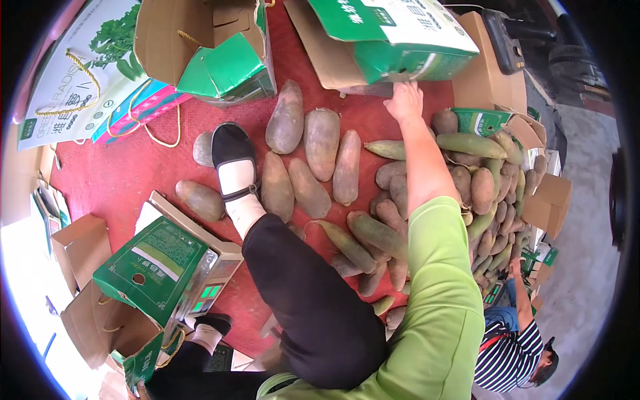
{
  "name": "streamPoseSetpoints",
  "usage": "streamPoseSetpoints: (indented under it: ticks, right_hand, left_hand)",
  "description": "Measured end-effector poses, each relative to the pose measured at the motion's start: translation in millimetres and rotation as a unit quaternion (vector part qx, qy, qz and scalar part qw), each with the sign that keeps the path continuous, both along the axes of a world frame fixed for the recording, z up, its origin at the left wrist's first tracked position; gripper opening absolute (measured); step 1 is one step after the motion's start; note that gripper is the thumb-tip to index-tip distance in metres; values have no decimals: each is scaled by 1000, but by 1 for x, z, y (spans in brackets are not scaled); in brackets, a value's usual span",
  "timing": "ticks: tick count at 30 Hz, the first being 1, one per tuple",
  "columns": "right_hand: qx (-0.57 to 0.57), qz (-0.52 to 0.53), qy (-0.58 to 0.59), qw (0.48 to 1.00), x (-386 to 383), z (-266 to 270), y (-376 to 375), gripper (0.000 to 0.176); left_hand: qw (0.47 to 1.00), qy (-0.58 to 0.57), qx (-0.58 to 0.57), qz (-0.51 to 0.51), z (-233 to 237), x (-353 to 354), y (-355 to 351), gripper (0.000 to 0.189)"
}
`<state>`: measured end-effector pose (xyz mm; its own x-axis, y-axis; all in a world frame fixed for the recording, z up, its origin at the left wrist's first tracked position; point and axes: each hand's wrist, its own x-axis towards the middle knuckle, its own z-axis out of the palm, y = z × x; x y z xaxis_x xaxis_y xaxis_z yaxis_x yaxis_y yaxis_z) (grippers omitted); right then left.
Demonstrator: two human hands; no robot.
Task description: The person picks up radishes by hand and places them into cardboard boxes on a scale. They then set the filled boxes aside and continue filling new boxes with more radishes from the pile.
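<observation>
My right hand (405,101), at the end of a light green sleeve, is at the lower edge of a green and white carton (413,57) at the top, its fingers closed on that edge. Low on the left, my left hand (141,392) shows only in part, its fingers pressed on an open green and brown carton (137,333). Several large radishes (321,143) lie on the red floor covering (120,180) beside my outstretched foot. A closed green box (155,261) rests on a scale (212,283) with lit green digits.
A long pile of radishes (483,190) stretches down the right side. Another open carton (223,70) and white printed bags (73,100) stand at the upper left. A co-worker in a striped shirt (507,353) reaches toward the pile at the lower right.
</observation>
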<state>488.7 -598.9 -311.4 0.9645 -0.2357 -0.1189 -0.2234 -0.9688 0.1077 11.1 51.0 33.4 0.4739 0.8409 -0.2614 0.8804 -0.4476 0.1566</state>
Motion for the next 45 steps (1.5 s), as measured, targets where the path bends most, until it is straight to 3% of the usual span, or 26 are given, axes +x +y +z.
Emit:
streamPoseSetpoints:
  ticks: [3, 6, 10, 13, 16, 20, 24, 35, 38, 41, 45]
  right_hand:
    - [-49, 98, 129, 986, 18, -5, 3, 67]
    - [-86, 115, 113, 983, 12, 5, 20, 74]
    - [-70, 104, 97, 987, 0, 8, 22, 82]
    - [-38, 62, 234, 970, -14, 27, 23, 90]
    - [-13, 79, 262, 962, -37, 33, 17, 82]
    - [10, 97, 343, 934, -30, 45, 29, 90]
    - [40, 57, 394, 916, -17, 31, 22, 97]
    - [160, 47, 278, 946, -39, 12, -5, 90]
    - [191, 42, 286, 938, -39, 12, -23, 92]
    - [245, -41, 271, 930, -50, 25, -48, 102]
    - [209, -26, 236, 949, -81, 18, -67, 109]
  left_hand:
    - [998, 53, 21, 3, 6, 12, -10, 36]
    - [1000, 16, -2, -8, 6, 7, -8, 35]
    - [1000, -10, 2, -5, 2, 4, -8, 34]
    - [1000, 13, -22, -7, 5, 9, -12, 33]
    - [999, -25, -33, 10, -1, 2, -7, 33]
    - [999, -5, 1, 39, 1, 6, -9, 34]
    - [998, -14, -37, 43, -4, -10, 0, 34]
    - [999, 21, -21, -21, 4, 20, -18, 35]
    - [999, 23, -19, -16, 6, 20, -17, 34]
    - [999, -12, -30, -14, 0, 14, -14, 33]
    - [999, -16, -28, -30, 2, 3, -1, 33]
